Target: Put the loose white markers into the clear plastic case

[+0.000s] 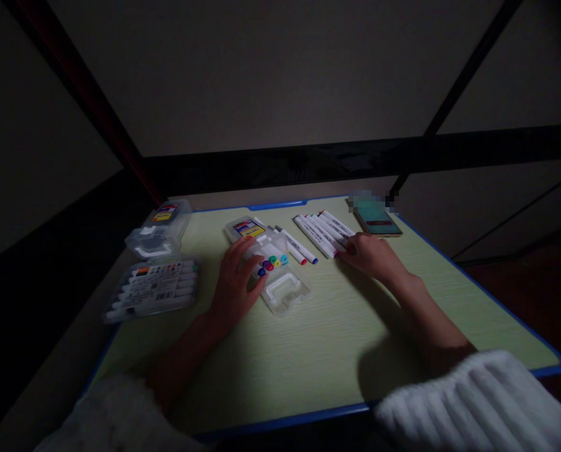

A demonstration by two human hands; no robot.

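In the head view my left hand (235, 273) curls round the left side of a clear plastic case (287, 292), thumb at its front. The case lies with its lid flap folded toward me. Several marker ends in purple, red, green, yellow and blue show at its mouth. My right hand (374, 254) is closed at the near end of a white marker (337, 227), the rightmost of a row of white markers (315, 235) lying side by side. Its fingertips are partly hidden. Between the hands lie loose markers (296, 246) with red and blue ends.
At the left of the table (308, 358) lies a filled marker case (155, 285), with an opened clear case (162, 229) behind it. A phone (377, 216) rests at the back right. A blue rim edges the table, and a wall (280, 81) rises behind.
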